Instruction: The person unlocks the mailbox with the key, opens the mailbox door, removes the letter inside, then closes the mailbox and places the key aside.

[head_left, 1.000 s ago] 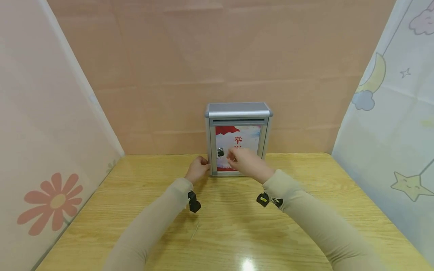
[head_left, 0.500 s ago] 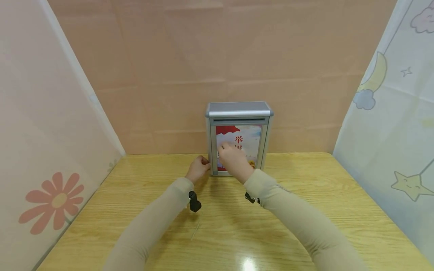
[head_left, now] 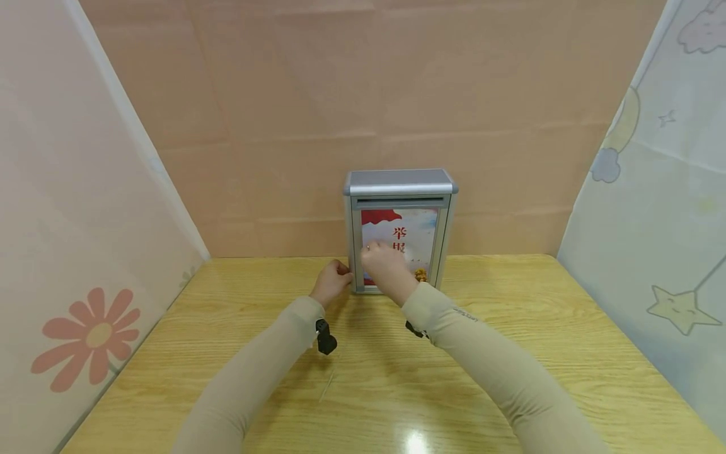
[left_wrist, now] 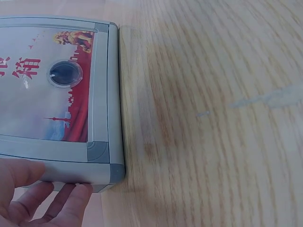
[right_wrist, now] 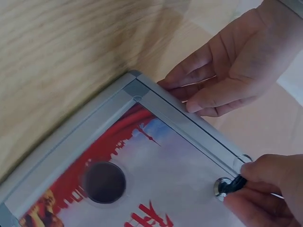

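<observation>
A silver metal report box (head_left: 399, 181) with a printed red and white front stands upright against the back wall. My left hand (head_left: 331, 284) touches its lower left side with thumb and fingertips; the fingers (left_wrist: 71, 201) lie along the side in the left wrist view. On the front's left part sits a round lock (right_wrist: 218, 189) with a black-headed key (right_wrist: 234, 184) in it. My right hand (head_left: 388, 268) pinches the key's head between thumb and fingers, which the right wrist view shows best. The head view hides the lock behind this hand.
The box stands on a wood-grain table (head_left: 488, 353). A peach cloth (head_left: 283, 126) hangs behind, with printed side panels (head_left: 96, 208) left and right. A round dark spot (left_wrist: 66, 74) is on the box's lower front. A narrow slot (head_left: 399, 201) runs across its top.
My right hand has moved left across the box front to the lock and taken hold of the key. The left hand has stayed at the box's side.
</observation>
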Available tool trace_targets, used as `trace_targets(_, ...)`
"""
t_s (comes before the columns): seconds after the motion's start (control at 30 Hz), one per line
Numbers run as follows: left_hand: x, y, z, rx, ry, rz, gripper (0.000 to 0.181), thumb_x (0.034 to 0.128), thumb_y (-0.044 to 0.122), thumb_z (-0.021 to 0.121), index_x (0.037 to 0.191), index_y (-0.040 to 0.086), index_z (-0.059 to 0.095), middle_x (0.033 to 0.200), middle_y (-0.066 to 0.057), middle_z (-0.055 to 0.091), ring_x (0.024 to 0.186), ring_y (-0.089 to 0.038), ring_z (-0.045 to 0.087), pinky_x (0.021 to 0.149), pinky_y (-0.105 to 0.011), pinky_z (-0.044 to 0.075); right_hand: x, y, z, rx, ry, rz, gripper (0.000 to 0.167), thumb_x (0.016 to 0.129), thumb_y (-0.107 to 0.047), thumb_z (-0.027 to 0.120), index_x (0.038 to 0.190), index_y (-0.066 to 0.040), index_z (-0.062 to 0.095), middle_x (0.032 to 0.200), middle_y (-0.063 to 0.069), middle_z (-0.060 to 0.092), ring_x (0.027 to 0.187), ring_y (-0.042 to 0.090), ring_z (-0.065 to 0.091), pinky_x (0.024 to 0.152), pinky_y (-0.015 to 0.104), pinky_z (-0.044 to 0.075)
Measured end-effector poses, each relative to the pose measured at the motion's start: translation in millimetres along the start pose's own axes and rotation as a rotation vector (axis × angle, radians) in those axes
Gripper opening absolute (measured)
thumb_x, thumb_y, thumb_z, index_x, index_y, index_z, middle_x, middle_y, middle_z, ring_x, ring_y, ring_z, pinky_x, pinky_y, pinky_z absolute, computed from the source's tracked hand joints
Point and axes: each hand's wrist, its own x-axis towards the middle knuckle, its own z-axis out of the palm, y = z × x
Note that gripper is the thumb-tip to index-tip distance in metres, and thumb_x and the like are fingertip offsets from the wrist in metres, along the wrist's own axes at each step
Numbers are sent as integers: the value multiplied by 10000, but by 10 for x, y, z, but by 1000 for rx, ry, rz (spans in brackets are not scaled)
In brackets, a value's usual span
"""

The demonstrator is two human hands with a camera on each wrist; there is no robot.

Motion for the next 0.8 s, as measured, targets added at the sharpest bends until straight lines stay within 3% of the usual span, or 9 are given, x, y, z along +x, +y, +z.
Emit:
trace_targets(0.03,0,0,1,1,0,3,179,943,138,573,1048,-7,561,964,-147,620,817,-219,567,690,-316,479,-2,5,6,13,-13,2,39,863,4,683,883,-25,700,807,95,655,714,202,644,568,266,560)
trace_targets(0.13,-4,2,1,4,-1,-1,183,947,145,570,1053,-4,561,966,-143,620,822,-221,569,695,-321,479,-13,27,27,190,-46,97,60,899,-33,656,845,-7,656,755,89,620,660,200,624,562,272,551)
trace_targets(0.33,-12,9,6,10,6,-6,192,939,152,581,1053,-1,563,979,-141,622,845,-228,568,722,-338,481,-32,84,55,756,-119,450,238,945,-131,617,721,-65,567,648,32,561,523,130,479,535,258,429)
trace_targets(0.47,-16,11,13,17,5,-3,193,938,149,580,1055,-4,561,990,-145,621,857,-233,568,736,-350,484,-38,119,56,1007,-181,645,212,945,-175,626,814,-12,656,734,58,647,619,192,594,562,255,442)
trace_targets(0.6,-16,12,14,23,7,-3,192,939,149,580,1056,-3,563,1001,-147,622,867,-235,567,750,-356,485,-48,139,49,1131,-186,725,226,937,-184,641,888,32,689,817,102,686,813,284,700,633,285,524)
trace_targets(0.8,-28,10,17,23,12,1,197,936,147,582,1054,-10,565,1019,-158,621,888,-245,569,772,-373,486,-82,151,55,1140,-203,708,181,939,-202,641,891,-27,650,860,124,679,849,298,702,702,334,564)
